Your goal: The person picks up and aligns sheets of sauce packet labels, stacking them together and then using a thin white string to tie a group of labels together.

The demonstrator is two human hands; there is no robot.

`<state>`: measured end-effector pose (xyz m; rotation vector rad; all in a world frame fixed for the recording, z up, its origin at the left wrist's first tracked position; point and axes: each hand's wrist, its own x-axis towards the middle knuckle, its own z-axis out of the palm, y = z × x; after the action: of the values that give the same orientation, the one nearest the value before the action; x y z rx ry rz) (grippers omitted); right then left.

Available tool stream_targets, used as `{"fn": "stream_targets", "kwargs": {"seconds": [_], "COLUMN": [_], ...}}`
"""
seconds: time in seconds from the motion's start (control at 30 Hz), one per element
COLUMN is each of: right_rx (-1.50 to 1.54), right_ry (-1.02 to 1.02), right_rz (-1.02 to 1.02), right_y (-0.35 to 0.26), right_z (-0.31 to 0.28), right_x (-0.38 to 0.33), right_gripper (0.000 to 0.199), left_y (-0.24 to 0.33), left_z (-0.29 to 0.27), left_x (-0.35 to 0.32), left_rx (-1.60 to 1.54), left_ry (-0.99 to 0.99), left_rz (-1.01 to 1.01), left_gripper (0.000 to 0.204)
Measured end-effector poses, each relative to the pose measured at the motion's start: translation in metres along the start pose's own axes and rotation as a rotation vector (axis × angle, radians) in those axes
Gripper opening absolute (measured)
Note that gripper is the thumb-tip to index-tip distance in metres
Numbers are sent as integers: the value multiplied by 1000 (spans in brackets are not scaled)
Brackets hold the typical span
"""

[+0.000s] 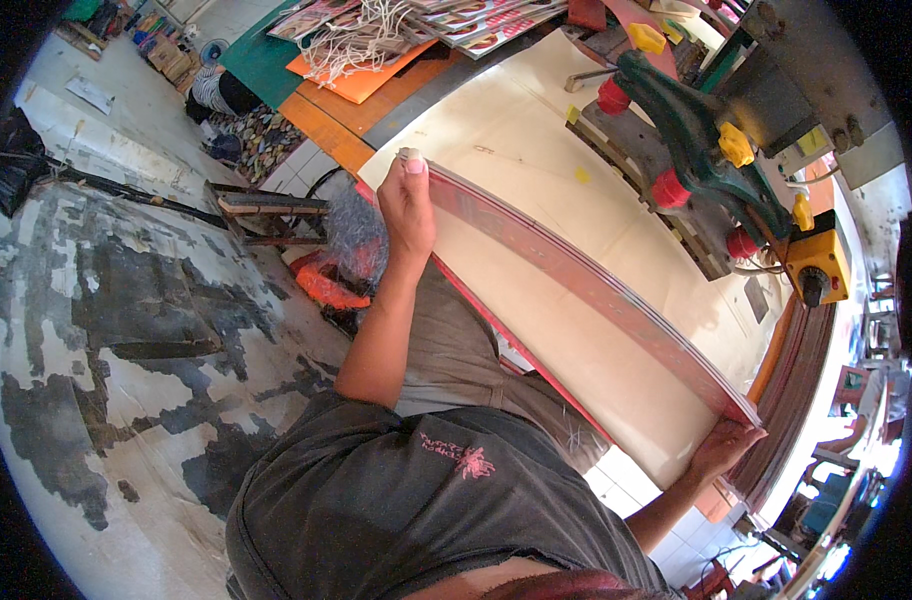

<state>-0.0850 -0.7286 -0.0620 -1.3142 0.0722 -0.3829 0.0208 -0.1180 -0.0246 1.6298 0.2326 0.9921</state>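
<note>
Two-handed, grips a long reddish strip (576, 265) by its opposite ends. Closes the left hand (408, 220) on the far left end, thumb uppermost, and the right hand (721, 450) on the near right end. Holds the strip diagonally in front of the torso, with cream surfaces (526, 130) on both sides, a green machine frame (666, 125) beyond and stacked brownish sheets (801, 390) near the right hand.

Left hand (406, 215) is up high, fingers curled in a grip, thumb (414, 168) sticking out past the knuckles. Bare left forearm (384, 325) drops right below it. Right hand (721, 450) is well apart, over to its right and lower, gripping too, right forearm (666, 517) slanting in from below-left.
</note>
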Motion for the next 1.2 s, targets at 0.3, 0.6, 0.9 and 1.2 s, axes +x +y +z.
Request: {"fn": "stream_targets", "kwargs": {"seconds": [0.3, 0.6, 0.9, 1.2], "right_rx": [20, 3, -471, -553], "right_ry": [3, -179, -54, 26], "right_rz": [-23, -44, -207, -117], "right_y": [-7, -15, -21, -32], "right_z": [24, 35, 59, 67], "right_x": [0, 0, -13, -20], "right_gripper": [76, 79, 57, 46], "left_y": [-1, 5, 7, 0], "left_z": [0, 1, 0, -2], "left_x": [-1, -1, 0, 0], "left_rx": [-18, -25, -4, -14], "left_ry": [-1, 4, -16, 15], "left_rz": [-10, -25, -51, -66], "left_gripper": [47, 47, 46, 41]}}
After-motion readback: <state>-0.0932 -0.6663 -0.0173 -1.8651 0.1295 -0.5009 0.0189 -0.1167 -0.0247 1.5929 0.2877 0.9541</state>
